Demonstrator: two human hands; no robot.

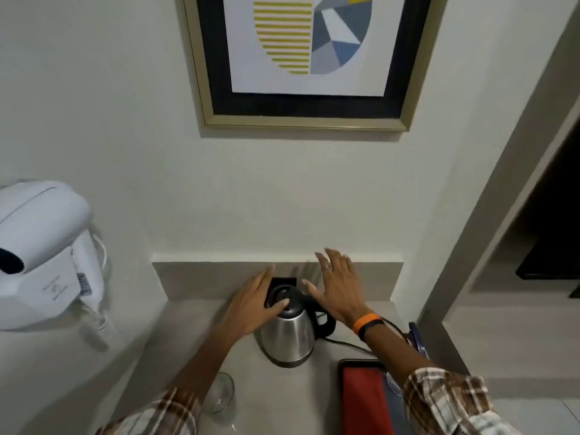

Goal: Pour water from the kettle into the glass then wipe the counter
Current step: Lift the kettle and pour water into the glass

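Reaching stage, nothing poured yet. Left hand (255, 304) spread, thumb on the lid of the steel kettle (290, 329) mid-surface; right hand (337, 285) spread, empty, above its black handle. Next, probably: grip handle, lift, tip toward the glass (221, 395) at near left. Red cloth (365, 400) on tray. Grey surface (188, 328), hairdryer (40, 246) on wall, framed print (303, 62).

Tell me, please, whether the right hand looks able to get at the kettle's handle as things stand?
Probably yes: the right hand hovers open just above the kettle's handle, with nothing visible between them.
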